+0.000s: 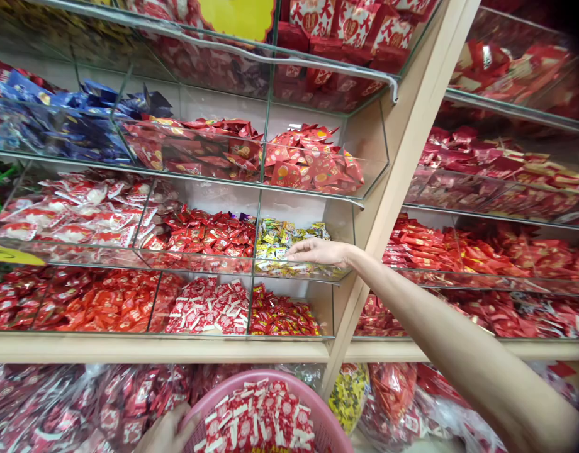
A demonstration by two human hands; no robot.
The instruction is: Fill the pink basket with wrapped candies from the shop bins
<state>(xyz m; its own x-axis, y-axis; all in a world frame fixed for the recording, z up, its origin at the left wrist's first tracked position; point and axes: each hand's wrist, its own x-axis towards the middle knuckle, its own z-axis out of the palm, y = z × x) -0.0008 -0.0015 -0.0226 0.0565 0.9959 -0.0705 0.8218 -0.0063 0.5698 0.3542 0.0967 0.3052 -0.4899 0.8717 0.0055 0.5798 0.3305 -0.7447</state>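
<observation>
A pink plastic basket (328, 409), filled with red-and-white wrapped candies (258, 418), is at the bottom centre. My left hand (164, 434) grips its left rim, partly cut off by the lower edge of the view. My right hand (320, 251) reaches over the clear front panel into a shelf bin of yellow wrapped candies (275, 234). Its fingers stretch out over these candies, fingertips touching or just above them; no candy shows in the hand.
Clear dividers split the shelves into bins. Red candies (211, 233) lie left of the yellow ones, red-and-white candies (209, 308) below. A wooden upright (388, 207) stands beside my right wrist. Under the shelves are bagged candies (348, 393). A yellow tag (13, 254) hangs at left.
</observation>
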